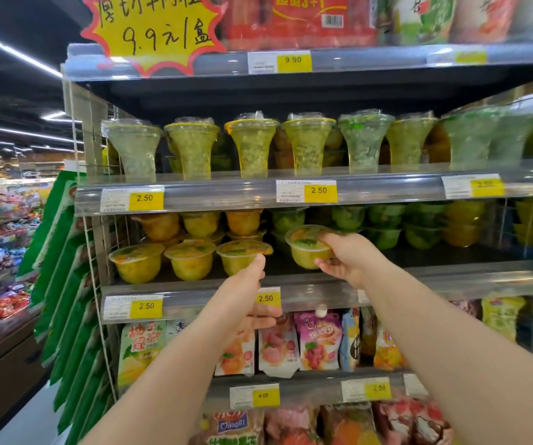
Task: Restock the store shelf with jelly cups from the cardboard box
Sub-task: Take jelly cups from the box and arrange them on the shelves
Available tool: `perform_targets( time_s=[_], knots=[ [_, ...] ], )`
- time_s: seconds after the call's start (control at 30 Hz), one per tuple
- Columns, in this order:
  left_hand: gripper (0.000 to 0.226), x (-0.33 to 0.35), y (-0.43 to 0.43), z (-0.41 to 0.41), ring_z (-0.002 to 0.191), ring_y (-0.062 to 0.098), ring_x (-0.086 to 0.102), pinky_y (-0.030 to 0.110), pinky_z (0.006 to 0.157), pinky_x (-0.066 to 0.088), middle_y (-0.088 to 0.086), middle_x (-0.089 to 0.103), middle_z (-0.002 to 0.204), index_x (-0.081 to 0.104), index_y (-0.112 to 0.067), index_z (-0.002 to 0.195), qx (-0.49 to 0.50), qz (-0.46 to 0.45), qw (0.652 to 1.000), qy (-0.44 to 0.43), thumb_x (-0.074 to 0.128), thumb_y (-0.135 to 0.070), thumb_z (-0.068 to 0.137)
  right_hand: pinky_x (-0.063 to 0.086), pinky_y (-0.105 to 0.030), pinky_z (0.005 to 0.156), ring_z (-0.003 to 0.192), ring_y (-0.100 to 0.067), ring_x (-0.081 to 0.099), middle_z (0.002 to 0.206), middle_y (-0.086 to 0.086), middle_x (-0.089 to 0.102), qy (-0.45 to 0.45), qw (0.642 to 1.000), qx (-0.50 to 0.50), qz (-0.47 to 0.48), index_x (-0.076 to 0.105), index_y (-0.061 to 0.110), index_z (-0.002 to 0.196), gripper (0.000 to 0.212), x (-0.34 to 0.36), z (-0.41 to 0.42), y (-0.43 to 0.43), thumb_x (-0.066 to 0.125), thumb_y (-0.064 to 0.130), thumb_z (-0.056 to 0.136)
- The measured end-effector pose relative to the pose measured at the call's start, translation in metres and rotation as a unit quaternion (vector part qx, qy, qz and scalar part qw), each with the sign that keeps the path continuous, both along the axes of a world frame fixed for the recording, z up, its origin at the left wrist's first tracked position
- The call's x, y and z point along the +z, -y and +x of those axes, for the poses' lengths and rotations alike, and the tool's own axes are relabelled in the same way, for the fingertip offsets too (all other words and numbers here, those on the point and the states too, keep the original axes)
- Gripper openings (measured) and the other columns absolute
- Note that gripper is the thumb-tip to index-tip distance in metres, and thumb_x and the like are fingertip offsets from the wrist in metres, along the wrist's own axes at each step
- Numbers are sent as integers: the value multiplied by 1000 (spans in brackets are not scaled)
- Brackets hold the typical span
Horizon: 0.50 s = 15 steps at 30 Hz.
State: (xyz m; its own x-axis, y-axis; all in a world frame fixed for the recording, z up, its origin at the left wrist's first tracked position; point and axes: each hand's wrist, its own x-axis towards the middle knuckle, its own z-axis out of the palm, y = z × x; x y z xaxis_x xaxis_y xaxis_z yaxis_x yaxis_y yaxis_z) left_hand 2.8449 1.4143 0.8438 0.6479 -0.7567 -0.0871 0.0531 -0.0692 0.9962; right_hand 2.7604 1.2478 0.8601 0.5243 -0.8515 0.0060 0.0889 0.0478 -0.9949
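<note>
Right hand (348, 256): fingers clamped round a clear, bowl-shaped plastic jelly cup (305, 248).
Left hand (246, 293): fingers loosely curled; thumb touches front-row cup (238, 256) at its 12 o'clock.

2 hands show: 1 left hand (246, 293) and 1 right hand (345, 255). At the front of the shelf (451, 284) there are 4 yellow cups: 3 standing jelly cups (189, 260) in a row and 1 held jelly cup (305, 252) gripped by the right hand. Above, 7 tall flared cups (252, 146) can be counted in the front row; farther right is too blurred to count. There are 9 yellow price tags (319, 191) and 1 star-shaped sign (152, 30).
</note>
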Motion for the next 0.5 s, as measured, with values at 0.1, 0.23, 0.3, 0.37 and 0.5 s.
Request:
perform_targets(
  time_s=[0.1,0.23,0.3,0.37,0.5],
  knots=[
    [45,-6,-8,9,73,24,67,41,78,57,-2,57,85,54,-16,122,20,17,1000,11,42,-50,94,45,-16,34,47,-14,61,84,-9,59,-23,1000,3,15,56,6,108,21,-3,17,12,58,20,93],
    [36,-14,-17,20,76,23,68,46,89,54,-6,58,91,56,-21,107,31,24,998,38,41,-52,94,46,-16,35,61,-15,60,90,-8,58,-39,999,21,30,55,7,108,19,-4,33,14,57,19,94],
    [39,-18,-17,24,75,23,68,44,85,56,-1,60,98,57,-19,110,41,26,998,33,42,-51,94,51,-19,39,66,-16,59,90,-7,58,-43,998,32,30,52,7,116,28,-3,36,11,57,23,94],
    [40,-24,-17,23,78,24,67,42,80,57,5,64,97,57,-17,112,46,30,998,25,42,-50,95,56,-22,46,65,-19,62,98,-9,60,-26,999,21,36,49,7,122,39,-3,36,6,57,32,92],
    [29,-52,-18,25,77,21,64,37,74,54,4,61,98,58,-14,105,50,15,998,22,44,-37,97,57,-27,54,61,-20,66,109,-9,55,11,988,-111,-105,43,8,126,43,-31,17,-15,49,37,96]
  ],
)
